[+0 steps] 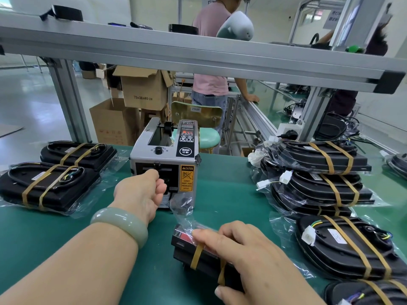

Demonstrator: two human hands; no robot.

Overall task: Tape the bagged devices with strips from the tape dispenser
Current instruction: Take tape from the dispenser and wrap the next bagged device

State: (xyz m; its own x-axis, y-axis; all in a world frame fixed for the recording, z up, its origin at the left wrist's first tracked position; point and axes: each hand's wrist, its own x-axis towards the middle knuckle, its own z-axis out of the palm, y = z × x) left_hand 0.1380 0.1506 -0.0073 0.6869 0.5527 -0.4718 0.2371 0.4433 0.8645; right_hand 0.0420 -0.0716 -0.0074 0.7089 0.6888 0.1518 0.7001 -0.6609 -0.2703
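A grey tape dispenser stands in the middle of the green table. My left hand reaches to its front outlet with fingers curled there; any tape strip is hidden by the fingers. My right hand grips a black bagged device near the front edge, its clear bag flap standing up toward the dispenser. Two brown bands run round that device under my fingers.
Two banded bagged devices lie at the left. Several more are stacked at the right, with white connectors sticking out. An aluminium frame beam crosses overhead. Cardboard boxes, a stool and a person stand behind the table.
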